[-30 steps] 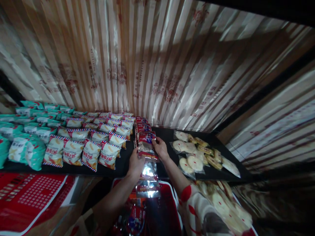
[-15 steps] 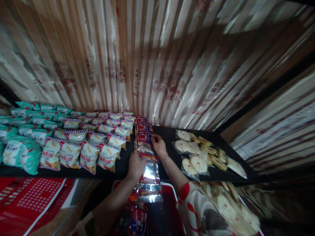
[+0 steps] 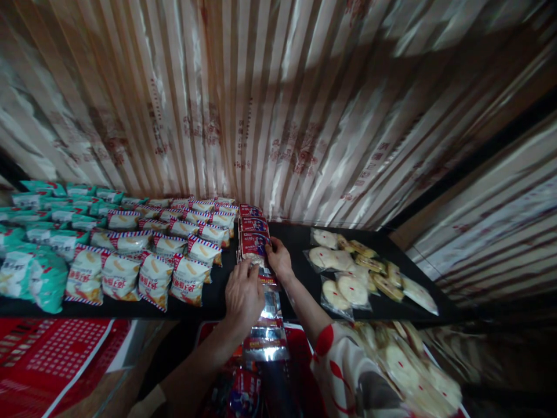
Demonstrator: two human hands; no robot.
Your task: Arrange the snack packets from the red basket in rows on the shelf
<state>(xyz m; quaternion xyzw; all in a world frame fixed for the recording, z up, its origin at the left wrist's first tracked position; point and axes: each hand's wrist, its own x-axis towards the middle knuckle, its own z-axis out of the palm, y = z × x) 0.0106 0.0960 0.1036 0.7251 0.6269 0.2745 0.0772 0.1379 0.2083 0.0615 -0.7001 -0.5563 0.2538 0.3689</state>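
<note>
A strip of joined red and blue snack packets [image 3: 254, 239] lies folded in a stack on the black shelf, and its silver-backed end [image 3: 266, 337] hangs over the front edge. My left hand [image 3: 246, 293] rests on the front of the stack, palm down, fingers stretched over the packets. My right hand [image 3: 279, 259] pinches the stack's right edge between thumb and fingers. Part of the strip is hidden under my left hand. Below, a red basket [image 3: 304, 337] contains more dark red and blue packets [image 3: 243, 390].
Striped-edge snack bags [image 3: 119, 276] stand in rows to the left, with teal bags [image 3: 47, 278] beyond them. Clear-wrapped pale round cakes [image 3: 351, 290] lie on the black shelf [image 3: 300, 299] at right. More wrapped cakes [image 3: 400, 366] sit lower right. A red crate [image 3: 56, 354] is lower left.
My left hand has shifted from the strip's left side onto its top, its fingers reaching forward. My right hand stays at the right edge. The view has moved slightly.
</note>
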